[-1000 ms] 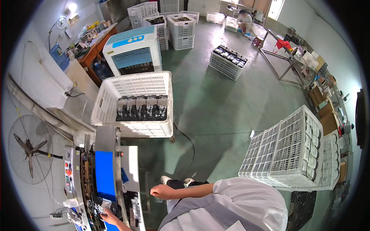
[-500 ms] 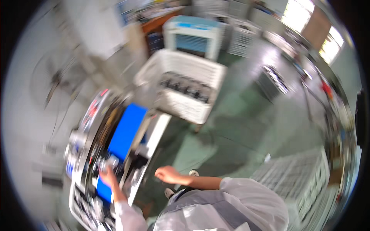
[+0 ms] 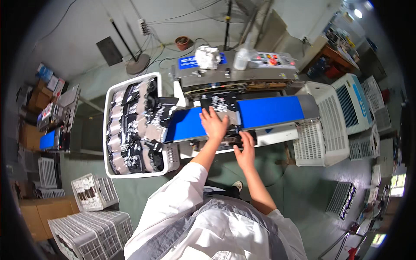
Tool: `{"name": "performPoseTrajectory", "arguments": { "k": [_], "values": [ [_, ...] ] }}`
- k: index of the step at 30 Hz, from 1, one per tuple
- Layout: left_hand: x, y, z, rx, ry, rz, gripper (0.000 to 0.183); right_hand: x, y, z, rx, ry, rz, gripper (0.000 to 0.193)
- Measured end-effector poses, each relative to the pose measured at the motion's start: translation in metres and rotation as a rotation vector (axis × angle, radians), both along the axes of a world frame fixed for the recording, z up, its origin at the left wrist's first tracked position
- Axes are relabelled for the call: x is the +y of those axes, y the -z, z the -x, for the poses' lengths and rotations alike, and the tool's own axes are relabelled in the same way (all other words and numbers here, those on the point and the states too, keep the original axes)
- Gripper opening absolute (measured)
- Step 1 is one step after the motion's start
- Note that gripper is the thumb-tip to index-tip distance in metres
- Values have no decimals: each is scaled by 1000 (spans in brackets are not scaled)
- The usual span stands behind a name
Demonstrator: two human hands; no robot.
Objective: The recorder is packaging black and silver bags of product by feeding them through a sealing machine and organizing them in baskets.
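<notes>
My left hand (image 3: 214,126) lies with its fingers spread on a flat black-and-beige packet (image 3: 220,104) with white print. The packet rests across the blue conveyor belt (image 3: 273,110). To its right, my right hand (image 3: 245,149) has its fingers apart near the belt's front edge, beside a small dark piece (image 3: 234,130); whether it touches that piece I cannot tell. At the belt's left end stands a white basket (image 3: 109,143) filled with rows of similar black-and-beige packets (image 3: 132,125).
Behind the belt runs a machine housing (image 3: 242,78) bearing a crumpled white wad (image 3: 208,57), a clear bottle (image 3: 241,60) and a red knob (image 3: 272,62). A white crate (image 3: 310,143) stands at the belt's right end. Stacked white crates (image 3: 93,234) sit on the floor at lower left.
The view has swung left, bringing the filled basket fully into sight. My left hand now lies on the packet, and my right hand has come to the belt with its fingers opened out.
</notes>
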State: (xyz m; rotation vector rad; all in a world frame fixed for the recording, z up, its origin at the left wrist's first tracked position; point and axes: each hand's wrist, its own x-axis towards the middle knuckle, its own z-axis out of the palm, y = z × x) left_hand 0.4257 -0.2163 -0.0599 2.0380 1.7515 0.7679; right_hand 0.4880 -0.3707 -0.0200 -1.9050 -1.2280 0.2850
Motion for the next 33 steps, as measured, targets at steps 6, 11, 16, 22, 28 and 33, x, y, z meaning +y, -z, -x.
{"name": "performPoseTrajectory", "arguments": {
  "k": [6,11,16,22,28,33],
  "values": [
    [2,-58,77,-113,321,-93,67,50,-16,21,-259,-81,284,72],
    [22,-79,190,4,255,-285,77,60,-1,29,-226,-129,317,70],
    [26,-39,258,298,212,53,109,64,4,41,-162,-193,268,71],
    [32,-15,273,392,149,125,110,75,10,54,-148,-262,242,74],
    [48,-22,287,439,217,238,112,76,10,73,-143,-283,188,73],
    [64,-24,299,392,277,206,107,92,14,94,-109,-246,245,77]
  ]
}}
